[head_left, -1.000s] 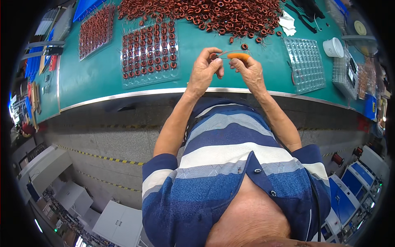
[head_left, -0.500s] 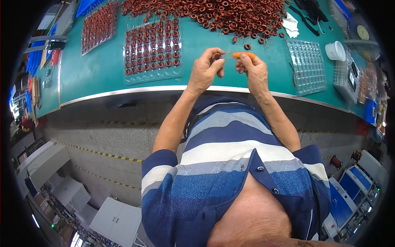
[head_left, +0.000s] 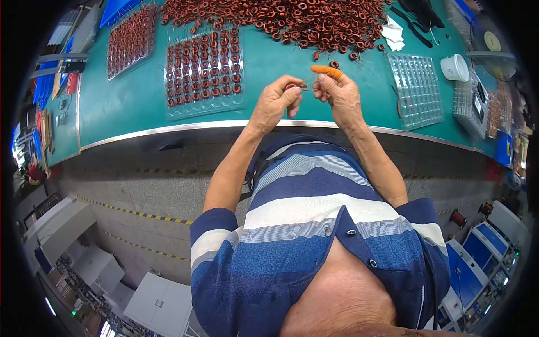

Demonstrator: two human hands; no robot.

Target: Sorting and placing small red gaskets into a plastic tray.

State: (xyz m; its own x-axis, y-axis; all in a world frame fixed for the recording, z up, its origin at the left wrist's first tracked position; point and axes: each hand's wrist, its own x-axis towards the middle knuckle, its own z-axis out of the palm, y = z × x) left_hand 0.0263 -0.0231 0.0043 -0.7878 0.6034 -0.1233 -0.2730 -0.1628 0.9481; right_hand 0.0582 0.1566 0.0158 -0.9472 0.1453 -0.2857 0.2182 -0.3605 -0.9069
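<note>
- Coil (head_left: 290,86), reddish and ring-shaped, sits between the thumb and fingers of the left hand (head_left: 274,105), above the near edge of the worktop (head_left: 140,106); the fingers partly hide it.
- Its thin leads (head_left: 307,88) run rightward from it to the right hand.
- Of the two hands, the left is closed on the coil; the right hand (head_left: 345,102) has thumb and fingers pinched together on the ends of the leads.
- An orange sleeve (head_left: 327,71) lies along the right index finger, pointing left above the thumb; whether worn or held, I cannot tell.
- Just beyond the sleeve lies a loose coil (head_left: 334,64), apart from the hands.
- Farther back spreads a big pile (head_left: 281,19) of similar coils, their wires sticking out.
- Left of the hands, a clear tray (head_left: 208,110) carries rows of coils; a second filled tray (head_left: 116,73) lies tilted farther left.
- Right of the hands, a clear tray (head_left: 415,92) of round pockets rests near the edge.
- A white tub (head_left: 454,68) stands just beside that tray, in front of stacked trays (head_left: 469,109).
- A white cloth (head_left: 393,33) lies near the pile.
</note>
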